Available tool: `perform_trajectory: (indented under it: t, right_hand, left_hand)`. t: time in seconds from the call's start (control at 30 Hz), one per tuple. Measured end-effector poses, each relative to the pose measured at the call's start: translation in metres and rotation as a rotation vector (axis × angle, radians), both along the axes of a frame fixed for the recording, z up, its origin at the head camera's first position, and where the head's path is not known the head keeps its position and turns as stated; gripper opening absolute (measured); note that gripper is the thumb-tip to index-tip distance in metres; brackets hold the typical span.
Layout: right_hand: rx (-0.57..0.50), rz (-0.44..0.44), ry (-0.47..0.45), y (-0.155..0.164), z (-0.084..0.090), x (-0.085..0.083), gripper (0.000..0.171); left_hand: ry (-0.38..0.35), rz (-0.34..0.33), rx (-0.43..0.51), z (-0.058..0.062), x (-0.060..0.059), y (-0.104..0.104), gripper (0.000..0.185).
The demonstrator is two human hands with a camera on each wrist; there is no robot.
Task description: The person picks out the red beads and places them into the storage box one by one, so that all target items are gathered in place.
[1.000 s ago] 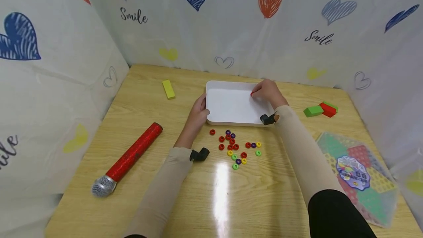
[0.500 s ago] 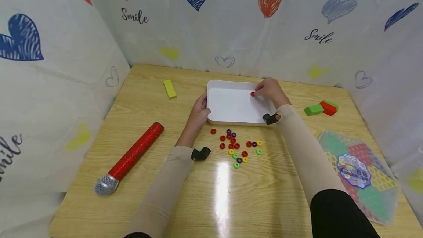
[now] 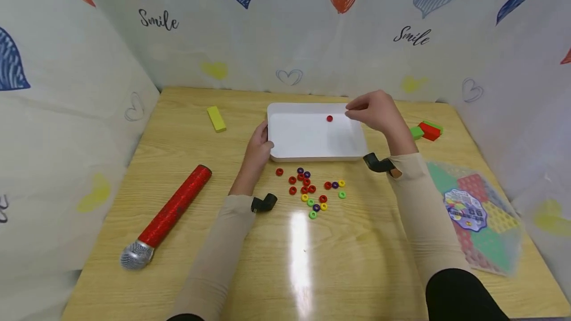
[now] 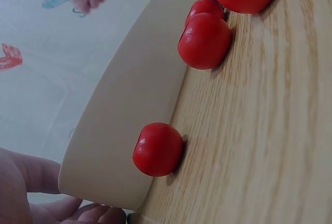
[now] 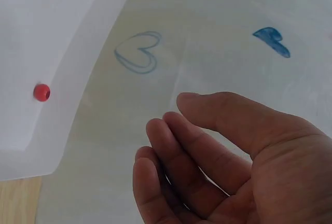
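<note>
A shallow white tray [image 3: 303, 138] lies near the back of the table. My left hand [image 3: 256, 152] grips its left end, thumb at the rim; the left wrist view shows fingers curled at the tray's corner. One red bead [image 3: 329, 118] rests inside the tray towards the back right, and the right wrist view shows the hole in that bead [image 5: 42, 93]. Beside it, over the tray's right end, hovers my right hand [image 3: 376, 111], fingers loosely bent with nothing between them. In front of the tray several ring-shaped beads [image 3: 306, 182] in red, purple, yellow and green are scattered.
On the left lie a yellow block [image 3: 216, 119] and a red glittery microphone [image 3: 171, 212]. To the right are green and red blocks [image 3: 429, 132] and a clear patterned plastic case [image 3: 479, 217]. A heart-printed sheet [image 3: 285, 28] stands behind the table.
My right hand has let go of the red bead inside the tray and drawn away up and to the right. The left hand stays on the tray; the head view has shifted slightly.
</note>
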State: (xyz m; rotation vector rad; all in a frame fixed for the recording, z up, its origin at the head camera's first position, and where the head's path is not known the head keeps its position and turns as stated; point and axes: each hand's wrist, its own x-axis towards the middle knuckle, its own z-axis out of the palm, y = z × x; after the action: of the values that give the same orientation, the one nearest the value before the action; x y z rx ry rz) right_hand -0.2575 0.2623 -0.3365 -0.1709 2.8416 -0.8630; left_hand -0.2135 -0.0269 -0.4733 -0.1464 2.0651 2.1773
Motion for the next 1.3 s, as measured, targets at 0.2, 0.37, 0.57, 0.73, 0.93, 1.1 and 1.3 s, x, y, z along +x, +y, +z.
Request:
perform_trajectory:
  t: [0.2, 0.37, 0.57, 0.73, 0.93, 1.1, 1.3]
  right_hand:
    - [-0.028, 0.044, 0.018, -0.001, -0.005, 0.042, 0.029]
    - [-0.019, 0.101, -0.015, -0.006, -0.028, 0.069, 0.025]
    - [-0.030, 0.130, -0.029, -0.009, -0.060, 0.094, 0.023]
    - [-0.052, 0.188, 0.001, -0.015, -0.081, 0.105, 0.020]
    - [-0.039, 0.291, 0.071, -0.020, -0.096, 0.111, 0.020]
    - [-0.036, 0.302, 0.046, -0.021, -0.100, 0.113, 0.022]
    - [-0.024, 0.310, 0.019, -0.022, -0.101, 0.113, 0.022]
  left_hand:
    - [0.000, 0.000, 0.008, 0.001, 0.000, 0.000, 0.075]
    - [-0.004, 0.001, 0.010, 0.002, -0.001, 0.000, 0.074]
    - [-0.004, 0.008, 0.031, 0.002, -0.003, 0.000, 0.074]
    - [-0.006, 0.010, 0.027, 0.002, -0.003, -0.002, 0.075]
    - [-0.028, 0.007, 0.023, 0.002, -0.004, -0.002, 0.075]
    - [-0.011, 0.003, 0.045, 0.001, -0.005, 0.000, 0.076]
    - [0.017, -0.002, 0.072, -0.001, -0.006, 0.001, 0.078]
